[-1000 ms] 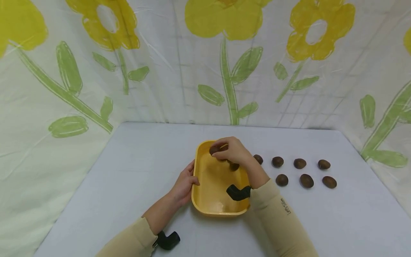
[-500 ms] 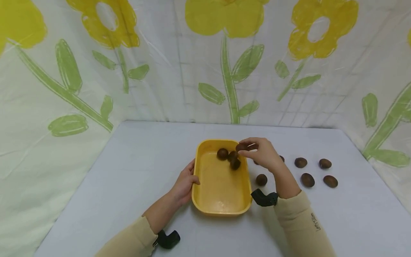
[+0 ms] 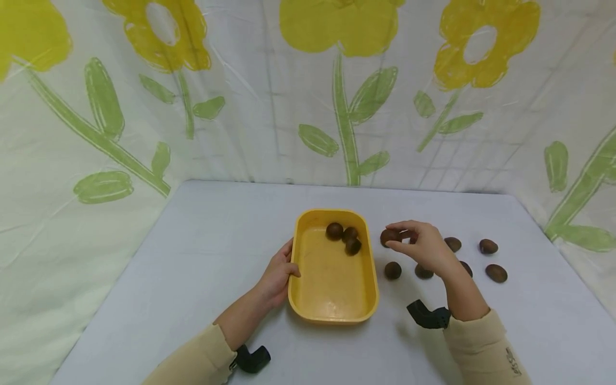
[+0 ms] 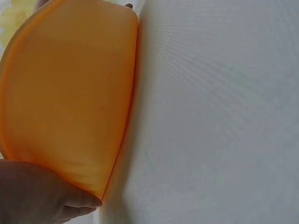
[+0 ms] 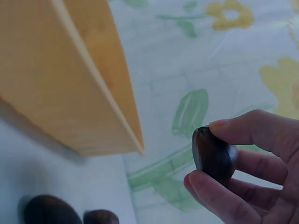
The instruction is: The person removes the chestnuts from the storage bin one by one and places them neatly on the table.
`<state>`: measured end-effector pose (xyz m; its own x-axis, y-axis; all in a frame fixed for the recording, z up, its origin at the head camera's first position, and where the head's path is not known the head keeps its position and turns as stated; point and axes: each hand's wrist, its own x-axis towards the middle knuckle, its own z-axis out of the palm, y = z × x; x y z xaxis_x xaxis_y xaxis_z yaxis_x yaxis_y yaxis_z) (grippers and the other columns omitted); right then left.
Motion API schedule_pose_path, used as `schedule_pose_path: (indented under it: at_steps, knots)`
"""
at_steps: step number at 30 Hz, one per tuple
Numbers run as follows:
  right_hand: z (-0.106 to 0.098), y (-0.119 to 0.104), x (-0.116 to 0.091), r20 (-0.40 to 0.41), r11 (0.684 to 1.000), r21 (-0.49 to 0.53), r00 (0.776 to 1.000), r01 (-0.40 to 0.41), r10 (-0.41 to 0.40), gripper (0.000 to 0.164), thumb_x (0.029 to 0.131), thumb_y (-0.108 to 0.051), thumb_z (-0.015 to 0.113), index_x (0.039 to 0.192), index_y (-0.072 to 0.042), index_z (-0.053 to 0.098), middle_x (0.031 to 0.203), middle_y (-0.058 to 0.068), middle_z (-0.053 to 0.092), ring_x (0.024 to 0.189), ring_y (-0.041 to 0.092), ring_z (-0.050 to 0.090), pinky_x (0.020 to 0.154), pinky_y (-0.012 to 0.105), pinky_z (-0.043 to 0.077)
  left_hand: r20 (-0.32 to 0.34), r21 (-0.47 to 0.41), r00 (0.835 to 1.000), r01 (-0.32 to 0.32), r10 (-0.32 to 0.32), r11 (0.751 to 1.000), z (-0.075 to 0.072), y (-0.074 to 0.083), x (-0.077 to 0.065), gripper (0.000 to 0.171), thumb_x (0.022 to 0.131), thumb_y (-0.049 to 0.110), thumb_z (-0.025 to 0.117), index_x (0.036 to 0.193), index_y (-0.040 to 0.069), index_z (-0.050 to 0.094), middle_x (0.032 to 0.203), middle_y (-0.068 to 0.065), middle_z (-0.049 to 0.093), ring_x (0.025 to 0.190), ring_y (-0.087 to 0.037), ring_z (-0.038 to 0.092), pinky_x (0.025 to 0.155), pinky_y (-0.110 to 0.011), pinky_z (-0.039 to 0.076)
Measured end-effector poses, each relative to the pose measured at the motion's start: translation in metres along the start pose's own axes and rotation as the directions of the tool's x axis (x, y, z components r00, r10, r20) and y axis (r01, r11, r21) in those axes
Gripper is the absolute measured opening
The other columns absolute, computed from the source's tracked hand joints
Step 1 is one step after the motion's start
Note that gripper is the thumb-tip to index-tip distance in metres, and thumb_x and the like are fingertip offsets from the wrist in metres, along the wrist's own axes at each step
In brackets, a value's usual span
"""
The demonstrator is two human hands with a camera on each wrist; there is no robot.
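Observation:
In the head view my left hand [image 3: 275, 275] grips the left side of a yellow plastic tray [image 3: 333, 319], thumb over the rim. The left wrist view shows those fingers against the tray's outer wall [image 4: 70, 93]. Three round brown nuts [image 3: 334, 231] lie inside at the far end. To the right of the tray, my right hand [image 3: 425, 247] pinches a dark brown nut [image 5: 216, 156] between thumb and fingers. In the right wrist view it is oval, glossy and held up in the air. Any nut directly beneath this hand is hidden.
Several more brown nuts [image 3: 496, 273] lie spread on the white table [image 3: 231, 230] right of the tray, some partly covered by the right hand. A white cloth [image 3: 240, 133] painted with yellow flowers hangs behind the table.
My right hand has moved right, from over the tray to above the table beside it, a nut pinched throughout. Nuts in the tray came into view. The left hand and tray stay put.

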<state>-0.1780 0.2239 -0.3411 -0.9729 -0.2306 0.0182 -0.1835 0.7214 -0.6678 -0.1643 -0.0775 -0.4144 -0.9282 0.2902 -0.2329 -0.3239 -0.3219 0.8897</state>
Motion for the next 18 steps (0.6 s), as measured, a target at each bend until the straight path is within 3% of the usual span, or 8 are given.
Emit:
schedule_pose_path:
  at_steps: [8, 14, 18]
  knots:
    - [-0.001, 0.011, -0.024, 0.007, 0.998, -0.056, 0.999, 0.037, -0.037, 0.04, 0.083, -0.026, 0.068, 0.117, -0.006, 0.063, 0.108, 0.011, 0.066, 0.1, 0.028, 0.06, 0.081, 0.043, 0.053, -0.001, 0.008, 1.0, 0.009, -0.009, 1.0, 0.0, 0.0, -0.001, 0.089, 0.069, -0.018, 0.032, 0.15, 0.008, 0.007, 0.157, -0.009, 0.011, 0.143, -0.027, 0.018, 0.115, -0.044, 0.019]
    - [0.003, 0.021, -0.039, 0.027, 0.998, -0.063, 0.999, 0.02, -0.018, 0.036, 0.08, -0.024, 0.07, 0.112, -0.009, 0.065, 0.102, 0.005, 0.066, 0.09, 0.018, 0.061, 0.071, 0.029, 0.054, 0.004, 0.01, 1.0, 0.0, 0.0, 1.0, 0.0, 0.0, -0.001, 0.089, 0.069, -0.019, 0.032, 0.15, 0.008, 0.008, 0.157, -0.009, 0.01, 0.143, -0.027, 0.017, 0.115, -0.044, 0.019]
    - [0.008, 0.025, -0.047, 0.034, 0.996, -0.079, 0.999, 0.037, -0.034, 0.034, 0.078, -0.027, 0.072, 0.108, -0.01, 0.067, 0.099, 0.002, 0.068, 0.086, 0.015, 0.061, 0.072, 0.033, 0.054, 0.001, 0.008, 1.0, 0.0, 0.0, 1.0, 0.0, 0.001, -0.001, 0.088, 0.069, -0.018, 0.031, 0.15, 0.008, 0.008, 0.157, -0.008, 0.011, 0.143, -0.027, 0.018, 0.115, -0.044, 0.019]
